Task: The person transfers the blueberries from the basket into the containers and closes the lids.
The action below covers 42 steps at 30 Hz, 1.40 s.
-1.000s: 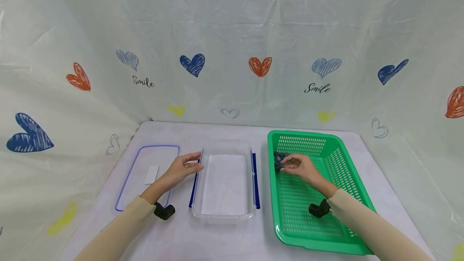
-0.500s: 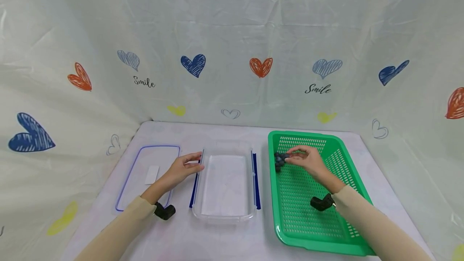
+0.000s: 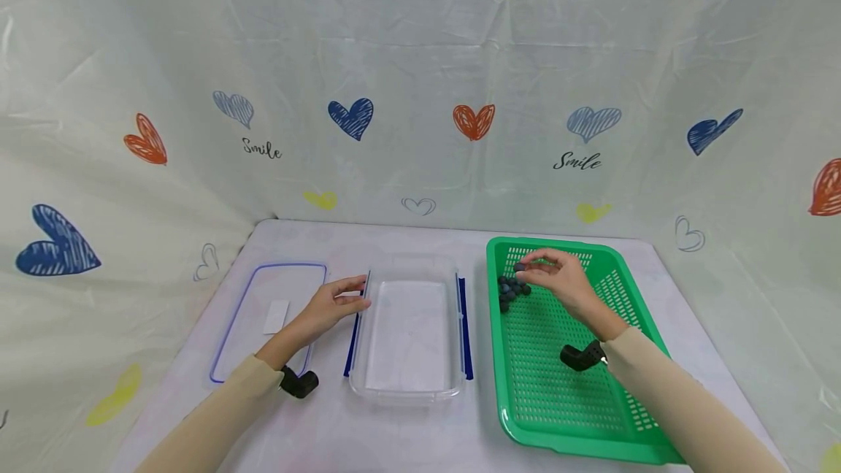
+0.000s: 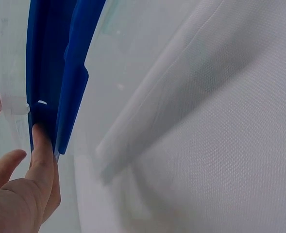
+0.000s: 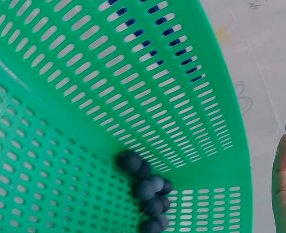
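Observation:
My right hand [image 3: 561, 279] pinches a single dark blue-black round berry [image 3: 520, 267] between thumb and fingertips, above the back left part of a green plastic basket [image 3: 496, 385]. Several more such berries [image 3: 509, 290] lie clustered in the basket's left corner; the right wrist view shows the heap of berries [image 5: 150, 189] against the slotted wall. My left hand [image 3: 331, 305] holds the left rim of a clear rectangular plastic container [image 3: 410, 393]. Up close, its fingers [image 4: 42, 160] lie against the container's hanging blue latch flap [image 4: 72, 97].
A clear lid with a blue seal [image 3: 226, 338] lies left of the container, a white label [image 3: 276, 316] on it. Another blue latch flap [image 3: 465, 327] sticks out on the container's right, toward the basket. Behind the white table [image 3: 296, 444] hangs a heart-printed sheet [image 3: 407, 57].
My right hand has lifted a berry from the cluster and moved up and slightly right, uncovering the other berries. The left hand and the container have stayed in place.

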### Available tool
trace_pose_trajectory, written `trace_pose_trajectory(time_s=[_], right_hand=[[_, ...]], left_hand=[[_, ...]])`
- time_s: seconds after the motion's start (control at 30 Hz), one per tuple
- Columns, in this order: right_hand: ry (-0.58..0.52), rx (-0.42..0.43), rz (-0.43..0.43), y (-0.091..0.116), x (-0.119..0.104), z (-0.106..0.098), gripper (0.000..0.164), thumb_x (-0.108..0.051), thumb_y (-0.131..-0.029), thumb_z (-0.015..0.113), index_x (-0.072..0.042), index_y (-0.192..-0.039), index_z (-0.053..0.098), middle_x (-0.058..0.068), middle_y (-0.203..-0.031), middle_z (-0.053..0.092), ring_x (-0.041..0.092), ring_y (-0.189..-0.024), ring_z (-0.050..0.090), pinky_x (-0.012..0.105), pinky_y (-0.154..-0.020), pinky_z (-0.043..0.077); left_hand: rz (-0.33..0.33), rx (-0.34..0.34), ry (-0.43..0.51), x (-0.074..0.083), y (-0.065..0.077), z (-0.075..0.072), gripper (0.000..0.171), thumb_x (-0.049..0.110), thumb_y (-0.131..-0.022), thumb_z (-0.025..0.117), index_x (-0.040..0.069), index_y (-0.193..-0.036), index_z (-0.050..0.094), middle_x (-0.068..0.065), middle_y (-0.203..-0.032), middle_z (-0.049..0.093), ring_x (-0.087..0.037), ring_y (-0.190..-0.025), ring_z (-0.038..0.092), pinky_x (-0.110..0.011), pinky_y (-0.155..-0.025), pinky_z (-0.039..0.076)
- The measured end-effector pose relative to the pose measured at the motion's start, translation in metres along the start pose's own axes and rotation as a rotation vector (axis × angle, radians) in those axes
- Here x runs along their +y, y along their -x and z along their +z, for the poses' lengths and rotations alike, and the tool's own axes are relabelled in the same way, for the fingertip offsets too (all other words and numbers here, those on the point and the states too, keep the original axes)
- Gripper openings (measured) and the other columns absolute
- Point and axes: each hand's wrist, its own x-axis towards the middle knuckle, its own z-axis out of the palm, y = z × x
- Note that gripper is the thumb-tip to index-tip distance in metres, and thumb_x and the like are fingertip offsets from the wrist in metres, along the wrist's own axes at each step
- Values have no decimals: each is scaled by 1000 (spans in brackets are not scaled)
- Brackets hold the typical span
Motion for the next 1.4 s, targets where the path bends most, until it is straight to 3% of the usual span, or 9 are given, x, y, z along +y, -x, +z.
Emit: trace_pose_trajectory(time_s=[0.3, 0.6, 0.93, 1.17, 1.4], right_hand=[[-73, -39, -18, -6, -9, 6, 29, -3, -88, 76, 10, -111, 63, 11, -112, 66, 15, -100, 68, 35, -83, 57], [-41, -55, -4, -12, -19, 14, 27, -6, -86, 78, 4, -109, 66, 12, -114, 65, 15, -100, 68, 37, -86, 56], [-20, -106, -19, -24, -28, 25, 31, -5, -86, 78, 9, -110, 64, 8, -115, 64, 18, -103, 66, 37, -84, 57], [-61, -146, 1, -28, -35, 36, 28, -4, -86, 78, 5, -109, 66, 10, -115, 64, 19, -100, 66, 52, -90, 53], [-42, -173, 0, -34, -41, 48, 32, -7, -86, 79, 7, -112, 65, 13, -115, 64, 19, -100, 67, 48, -88, 55]], left_hand=[[5, 4, -5, 0, 0, 0, 66, 19, -95, 71, -4, -149, 40, -27, -146, 44, -39, -127, 52, -40, -100, 48], [1, 12, -2, 0, 0, 2, 66, 17, -94, 72, -4, -148, 41, -27, -145, 45, -40, -127, 52, -40, -99, 49], [3, 8, -10, 0, 0, 0, 67, 19, -94, 72, -4, -149, 40, -27, -146, 45, -40, -128, 51, -42, -101, 48], [1, -2, -12, -1, -1, 0, 68, 21, -95, 71, -3, -149, 40, -28, -146, 44, -40, -129, 51, -43, -101, 48], [0, -5, 3, -2, -1, -1, 68, 20, -95, 71, -1, -151, 39, -27, -148, 42, -40, -130, 50, -43, -102, 47]])
